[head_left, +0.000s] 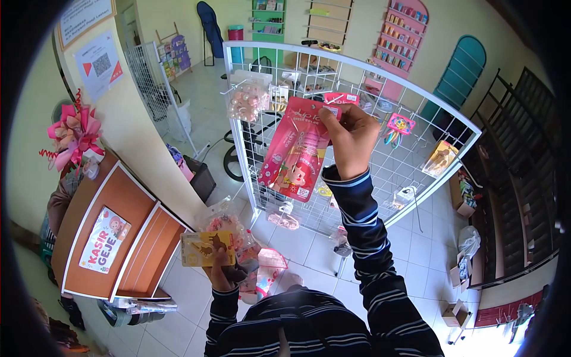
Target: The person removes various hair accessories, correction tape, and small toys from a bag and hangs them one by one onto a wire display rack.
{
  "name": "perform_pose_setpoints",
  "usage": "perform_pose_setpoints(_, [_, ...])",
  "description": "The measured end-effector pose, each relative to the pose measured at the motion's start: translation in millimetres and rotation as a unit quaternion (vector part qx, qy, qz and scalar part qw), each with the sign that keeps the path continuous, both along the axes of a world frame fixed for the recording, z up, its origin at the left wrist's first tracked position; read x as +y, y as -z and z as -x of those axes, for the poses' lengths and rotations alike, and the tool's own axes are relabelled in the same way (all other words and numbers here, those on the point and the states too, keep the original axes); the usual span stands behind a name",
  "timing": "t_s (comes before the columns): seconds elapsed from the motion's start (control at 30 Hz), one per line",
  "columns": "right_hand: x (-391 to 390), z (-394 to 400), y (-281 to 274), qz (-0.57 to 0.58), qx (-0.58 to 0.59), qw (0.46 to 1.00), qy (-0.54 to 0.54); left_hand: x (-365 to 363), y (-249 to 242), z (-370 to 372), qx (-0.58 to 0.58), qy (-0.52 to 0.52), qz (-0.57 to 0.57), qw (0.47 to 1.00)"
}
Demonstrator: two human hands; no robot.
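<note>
My right hand [355, 140] is raised in front of a white wire grid rack [228, 59]. Its thumb and fingers pinch the top corner of a pink lip product pouch [300, 149], which hangs tilted with strawberry artwork on its front. Lower down on the left, my left hand [221, 269] is closed on a yellow carded pack [200, 249]. Right behind that card, a clear bag with pink beaded items [222, 222] overlaps the hand. On the rack near the pouch hang a pack of pale pink accessories [248, 102] and a red pack [342, 98].
A colourful toy pack [399, 124] and a yellow pack [441, 159] hang further right on the grid. At left stands a wooden cashier counter [143, 233] beside a pillar [140, 131]. Dark shelving [516, 172] lines the right, with cardboard boxes [457, 314] on the tiled floor.
</note>
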State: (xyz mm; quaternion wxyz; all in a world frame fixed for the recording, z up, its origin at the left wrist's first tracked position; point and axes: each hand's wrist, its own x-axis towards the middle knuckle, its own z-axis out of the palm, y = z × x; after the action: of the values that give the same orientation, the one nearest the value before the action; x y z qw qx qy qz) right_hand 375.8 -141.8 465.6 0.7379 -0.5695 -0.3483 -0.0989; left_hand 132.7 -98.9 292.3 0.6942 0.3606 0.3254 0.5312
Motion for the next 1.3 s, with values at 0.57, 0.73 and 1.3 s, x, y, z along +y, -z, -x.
perform_pose_setpoints(0.57, [2,-122,51,0.116,-0.082,0.96,0.24,-8,-11,-17,-0.003,0.132,-0.006,0.991])
perform_pose_setpoints(0.73, [-24,-80,56,0.108,-0.096,0.963,0.227,-9,-7,-30,0.025,0.189,-0.001,0.982])
perform_pose_setpoints(1.3, [-77,65,138,0.274,0.133,0.873,-0.38,-19,31,-51,0.098,0.383,-0.153,0.906])
